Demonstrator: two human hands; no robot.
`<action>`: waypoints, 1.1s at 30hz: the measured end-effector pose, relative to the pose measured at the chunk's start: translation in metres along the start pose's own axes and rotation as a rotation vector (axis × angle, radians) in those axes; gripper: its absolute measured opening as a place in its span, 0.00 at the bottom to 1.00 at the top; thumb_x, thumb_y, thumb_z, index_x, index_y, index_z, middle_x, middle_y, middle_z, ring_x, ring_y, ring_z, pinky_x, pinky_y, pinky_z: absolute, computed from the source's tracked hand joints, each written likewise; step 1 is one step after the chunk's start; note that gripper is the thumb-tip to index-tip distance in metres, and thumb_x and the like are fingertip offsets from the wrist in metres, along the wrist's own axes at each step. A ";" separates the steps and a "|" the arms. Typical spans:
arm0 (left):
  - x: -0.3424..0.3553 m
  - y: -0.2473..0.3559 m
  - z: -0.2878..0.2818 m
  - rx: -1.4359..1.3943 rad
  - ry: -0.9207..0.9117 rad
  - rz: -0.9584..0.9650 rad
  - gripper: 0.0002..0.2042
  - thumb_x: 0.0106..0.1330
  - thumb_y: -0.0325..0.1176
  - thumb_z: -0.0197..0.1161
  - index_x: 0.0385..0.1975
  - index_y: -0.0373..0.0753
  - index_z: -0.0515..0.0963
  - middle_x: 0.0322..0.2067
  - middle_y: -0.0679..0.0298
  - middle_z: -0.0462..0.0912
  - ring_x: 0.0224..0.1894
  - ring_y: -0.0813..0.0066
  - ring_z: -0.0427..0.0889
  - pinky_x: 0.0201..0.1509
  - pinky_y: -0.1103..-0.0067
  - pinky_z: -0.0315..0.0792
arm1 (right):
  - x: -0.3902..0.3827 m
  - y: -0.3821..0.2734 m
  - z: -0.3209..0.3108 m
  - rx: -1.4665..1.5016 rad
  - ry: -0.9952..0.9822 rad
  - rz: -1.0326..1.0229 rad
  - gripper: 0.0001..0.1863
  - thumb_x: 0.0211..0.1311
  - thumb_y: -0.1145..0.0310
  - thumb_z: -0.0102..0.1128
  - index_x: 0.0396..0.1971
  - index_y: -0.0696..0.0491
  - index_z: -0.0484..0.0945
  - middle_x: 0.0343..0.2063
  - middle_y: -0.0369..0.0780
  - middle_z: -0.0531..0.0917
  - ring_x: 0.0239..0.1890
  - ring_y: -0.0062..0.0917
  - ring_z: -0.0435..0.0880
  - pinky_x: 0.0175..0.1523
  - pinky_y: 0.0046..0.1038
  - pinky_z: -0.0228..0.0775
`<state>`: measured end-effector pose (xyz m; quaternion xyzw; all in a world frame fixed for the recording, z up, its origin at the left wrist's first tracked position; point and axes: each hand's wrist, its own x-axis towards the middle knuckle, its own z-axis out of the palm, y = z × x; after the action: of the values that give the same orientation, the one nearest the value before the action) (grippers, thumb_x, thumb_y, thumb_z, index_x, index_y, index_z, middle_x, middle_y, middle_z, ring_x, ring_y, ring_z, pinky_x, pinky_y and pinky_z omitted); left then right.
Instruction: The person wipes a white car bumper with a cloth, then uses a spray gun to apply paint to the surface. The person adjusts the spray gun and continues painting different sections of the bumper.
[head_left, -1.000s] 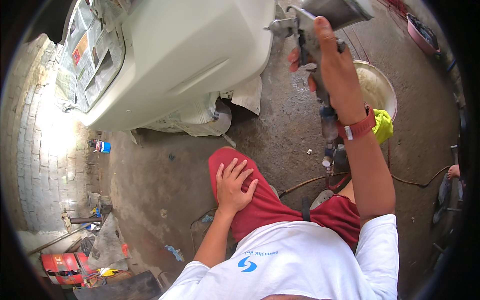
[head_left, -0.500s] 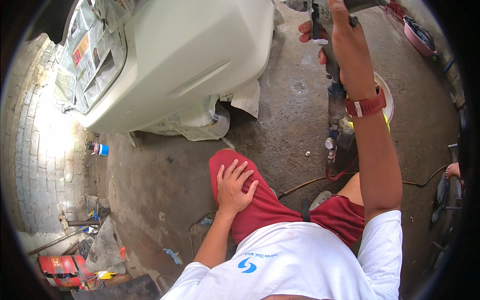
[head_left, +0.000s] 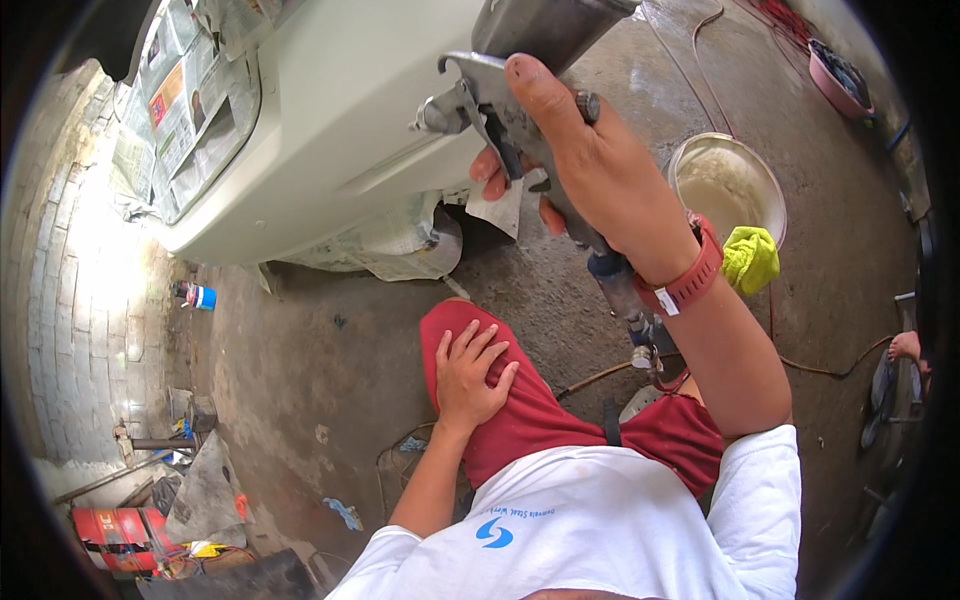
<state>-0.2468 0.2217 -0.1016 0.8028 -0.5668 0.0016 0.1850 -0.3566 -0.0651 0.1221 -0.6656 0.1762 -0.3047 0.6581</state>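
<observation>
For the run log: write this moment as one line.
right hand: grips spray gun | left hand: on knee | car panel: ahead

Light: you work in bright daylight, strongest at your left.
Glare: the brick paving (head_left: 75,290) washes out white.
Shadow: soft under the car (head_left: 340,130).
Edges: black fisheye rim, lines bend.
Focus: centre sharp.

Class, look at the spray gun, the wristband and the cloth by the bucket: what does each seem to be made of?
Spray gun in the right hand: bare metal, dull grey sheen.
Wristband: likely rubber or silicone, smooth matte red.
Cloth: soft yellow-green fabric, crumpled folds.
Bucket: unclear, pale and stained.
</observation>
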 end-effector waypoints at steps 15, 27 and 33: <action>0.000 -0.001 -0.003 -0.055 0.010 0.001 0.17 0.68 0.46 0.76 0.52 0.46 0.91 0.64 0.62 0.88 0.76 0.56 0.76 0.85 0.49 0.56 | -0.030 0.023 -0.001 0.097 0.070 0.076 0.35 0.89 0.38 0.44 0.55 0.57 0.87 0.31 0.38 0.91 0.32 0.16 0.89 0.21 0.21 0.69; -0.002 -0.002 -0.004 -0.060 0.014 -0.003 0.17 0.68 0.46 0.75 0.52 0.45 0.91 0.64 0.62 0.88 0.76 0.56 0.76 0.86 0.50 0.56 | -0.009 0.047 -0.040 0.034 0.362 0.017 0.38 0.87 0.32 0.42 0.54 0.55 0.84 0.31 0.40 0.90 0.33 0.24 0.92 0.21 0.23 0.69; -0.003 -0.004 -0.002 -0.066 0.023 -0.002 0.18 0.67 0.46 0.77 0.52 0.46 0.91 0.63 0.62 0.88 0.76 0.56 0.76 0.86 0.51 0.55 | -0.007 0.055 -0.060 0.064 0.596 -0.094 0.37 0.88 0.35 0.42 0.55 0.57 0.84 0.35 0.41 0.92 0.38 0.24 0.93 0.22 0.23 0.69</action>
<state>-0.2436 0.2264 -0.1014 0.7966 -0.5638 -0.0083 0.2180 -0.3912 -0.1102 0.0637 -0.5334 0.3208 -0.5219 0.5832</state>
